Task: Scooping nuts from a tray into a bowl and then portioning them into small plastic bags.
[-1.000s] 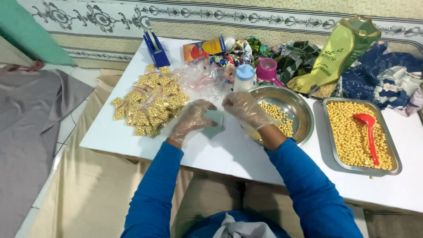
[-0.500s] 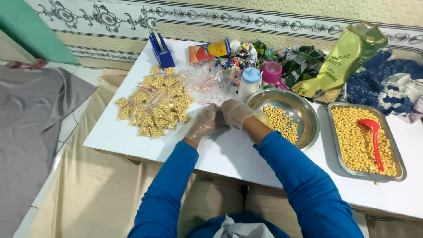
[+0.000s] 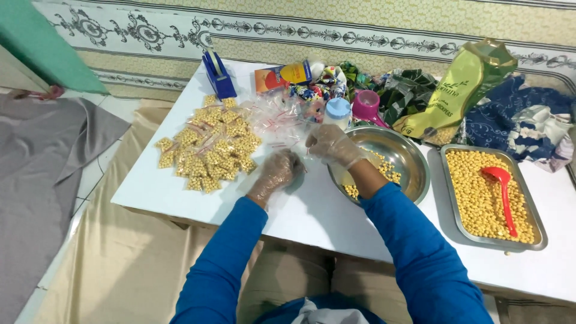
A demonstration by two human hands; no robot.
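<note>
Both gloved hands meet over the white table (image 3: 180, 192), just left of the round metal bowl (image 3: 414, 165) of yellow beans. The left hand (image 3: 277, 173) is curled, grip pressed together around something I cannot make out. The right hand (image 3: 331, 144) pinches a small clear bag (image 3: 307, 157) at its top. Filled little bags (image 3: 207, 150) lie heaped to the left.

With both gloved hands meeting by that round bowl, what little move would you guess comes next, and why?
Probably the left hand would slide its small bag toward the pile of filled packets. Both hands, the right hand too, meet beside the steel bowl of yellow pellets, and that pile lies just to their left.
</note>
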